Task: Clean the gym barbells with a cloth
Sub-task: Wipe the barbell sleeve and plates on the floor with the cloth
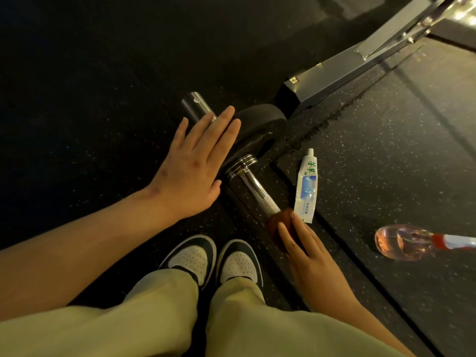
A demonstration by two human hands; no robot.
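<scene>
On speckled black rubber floor (386,124), the left hand (192,166) lies flat against a black weight plate (260,122). The right hand (306,256), fingers extended, presses a reddish-brown cloth (279,219) onto the chrome barbell (253,185).

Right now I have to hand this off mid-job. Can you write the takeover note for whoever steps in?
Left hand: flat, fingers straight, lying over the barbell sleeve by the black plate.
Right hand: presses the reddish cloth onto the knurled shaft; thumb hidden.
The tube and the bottle of pink liquid lie on the floor, right of the bar.
Done: cannot tell how much is wiped.
Left: probably collar, sleeve and plate.
</scene>
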